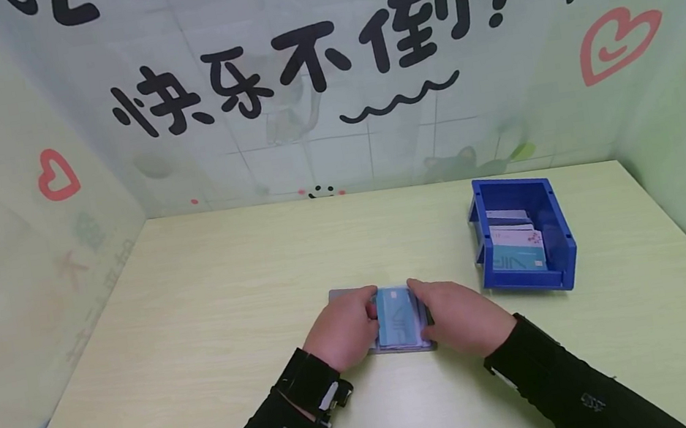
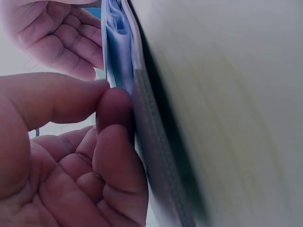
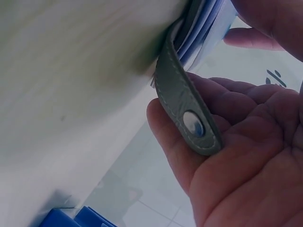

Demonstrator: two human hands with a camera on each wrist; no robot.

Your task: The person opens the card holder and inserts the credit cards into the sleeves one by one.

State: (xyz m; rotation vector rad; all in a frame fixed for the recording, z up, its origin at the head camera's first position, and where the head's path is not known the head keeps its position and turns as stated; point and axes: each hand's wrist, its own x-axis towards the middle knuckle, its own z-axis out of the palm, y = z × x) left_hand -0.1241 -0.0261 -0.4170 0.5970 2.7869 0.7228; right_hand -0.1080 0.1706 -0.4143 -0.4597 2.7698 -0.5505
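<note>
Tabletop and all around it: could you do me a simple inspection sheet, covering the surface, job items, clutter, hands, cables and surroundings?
Surface: pale wood-grain tabletop.
Job items: grey card holder with a snap strap, lying between the hands; light blue card uppermost, unclear whether inside a sleeve; blue plastic bin to the right, holding several cards.
Clutter: nothing seen.
Hands: left hand holds the holder's left side; right hand holds its right side, strap against the fingers.
Cables: nothing seen.
Surroundings: printed backdrop with black lettering and red hearts.
</note>
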